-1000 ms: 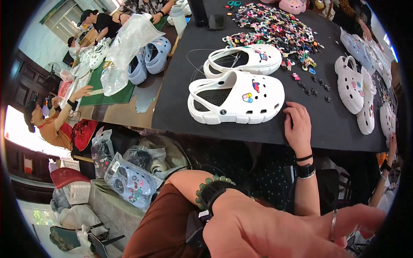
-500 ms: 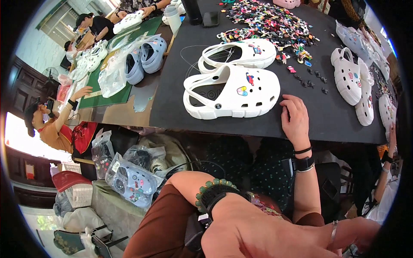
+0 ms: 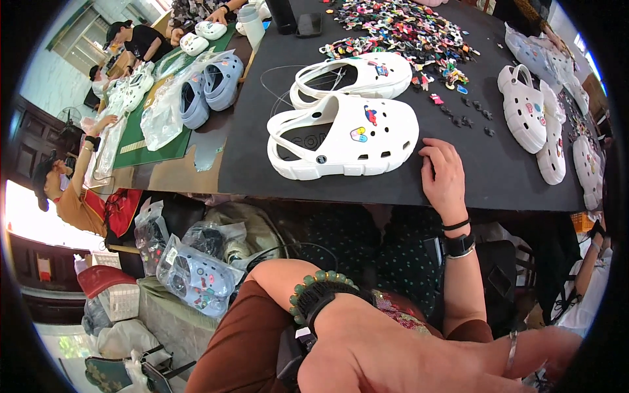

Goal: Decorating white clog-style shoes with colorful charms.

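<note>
My right hand (image 3: 443, 180) rests on the black tabletop (image 3: 314, 190) near its front edge, empty, its fingers together and loosely bent. Just left of it, apart from the fingertips, stands a white clog (image 3: 386, 134) with a few colourful shoe charms on its upper. Its mate, another white clog (image 3: 377, 71), stands right behind, also with a charm. My left hand (image 3: 406, 347) is raised large at the lower edge, with a green bead bracelet at the wrist. One ringed finger stretches to the right; the other fingers are mostly cut off, and no held thing shows.
Loose shoe charms (image 3: 400, 29) are heaped at the back, several dark ones (image 3: 465, 121) nearer. More decorated white clogs (image 3: 524, 111) stand at the right. Blue clogs (image 3: 223, 82) are on the left table, where people work. Bagged clogs (image 3: 196, 275) lie below left.
The view has shifted slightly; my hands keep nearly the same pose. At the left, a co-worker's arm has drawn away leftward. At the right, another person's hand has left the white clog.
</note>
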Demonstrator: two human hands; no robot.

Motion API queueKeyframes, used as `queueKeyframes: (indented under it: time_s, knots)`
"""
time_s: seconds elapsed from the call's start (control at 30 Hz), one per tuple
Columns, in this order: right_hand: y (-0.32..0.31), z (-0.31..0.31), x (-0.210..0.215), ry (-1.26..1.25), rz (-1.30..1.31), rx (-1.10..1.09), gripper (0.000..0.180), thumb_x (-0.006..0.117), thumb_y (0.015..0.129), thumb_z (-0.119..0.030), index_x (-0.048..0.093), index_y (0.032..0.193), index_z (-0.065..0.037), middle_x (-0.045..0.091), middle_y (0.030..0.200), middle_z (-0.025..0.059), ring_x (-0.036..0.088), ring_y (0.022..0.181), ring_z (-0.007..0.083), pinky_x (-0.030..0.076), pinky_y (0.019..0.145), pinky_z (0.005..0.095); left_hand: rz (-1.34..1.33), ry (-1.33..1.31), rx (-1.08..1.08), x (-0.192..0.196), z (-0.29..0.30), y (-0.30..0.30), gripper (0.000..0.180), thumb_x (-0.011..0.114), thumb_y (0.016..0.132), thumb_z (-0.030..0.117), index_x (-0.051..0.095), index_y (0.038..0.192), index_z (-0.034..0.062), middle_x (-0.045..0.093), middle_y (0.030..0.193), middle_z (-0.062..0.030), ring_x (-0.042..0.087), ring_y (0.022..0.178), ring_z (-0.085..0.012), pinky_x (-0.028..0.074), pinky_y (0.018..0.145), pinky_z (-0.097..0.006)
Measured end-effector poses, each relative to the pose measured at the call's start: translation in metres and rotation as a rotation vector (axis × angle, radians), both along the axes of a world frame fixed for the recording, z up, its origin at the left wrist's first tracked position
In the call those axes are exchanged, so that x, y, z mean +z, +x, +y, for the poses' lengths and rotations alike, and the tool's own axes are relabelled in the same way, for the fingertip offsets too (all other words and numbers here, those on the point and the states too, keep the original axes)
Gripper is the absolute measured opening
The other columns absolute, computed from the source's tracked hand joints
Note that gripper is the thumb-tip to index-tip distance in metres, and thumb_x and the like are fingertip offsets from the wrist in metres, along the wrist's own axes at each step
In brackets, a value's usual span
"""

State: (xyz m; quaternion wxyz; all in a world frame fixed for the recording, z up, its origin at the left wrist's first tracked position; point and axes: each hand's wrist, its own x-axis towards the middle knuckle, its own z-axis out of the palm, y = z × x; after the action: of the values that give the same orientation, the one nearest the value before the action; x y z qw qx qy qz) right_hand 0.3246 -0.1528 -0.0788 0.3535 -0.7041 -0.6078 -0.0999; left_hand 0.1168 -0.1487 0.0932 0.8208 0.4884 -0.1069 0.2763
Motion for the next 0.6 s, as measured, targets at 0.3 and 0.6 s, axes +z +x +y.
queueKeyframes:
  time_s: [0.3,0.6]
  knots:
    - [0.002,-0.005,0.003,0.038,0.087,0.049,0.015,0.06,0.08,-0.001,0.062,0.095,-0.003,0.063,0.113,0.0113,0.057,0.108,0.0306,0.046,0.091,0.0413,0.04,0.041,0.08,0.008,0.03,-0.01,0.044,0.049,0.099,0.049,0.055,0.094,0.0058,0.049,0.129,-0.0361,0.048,0.125,-0.0435,0.029,0.11,-0.052]
    - [0.008,-0.003,-0.003,0.032,0.02,0.055,0.015,0.061,0.079,-0.002,0.062,0.094,-0.003,0.062,0.112,0.0112,0.056,0.11,0.0301,0.045,0.091,0.0407,0.323,-0.255,0.818,-0.072,0.11,-0.037,0.04,0.05,0.097,0.012,0.044,0.13,-0.0104,0.046,0.137,-0.0239,0.041,0.134,-0.0314,0.027,0.117,-0.041]
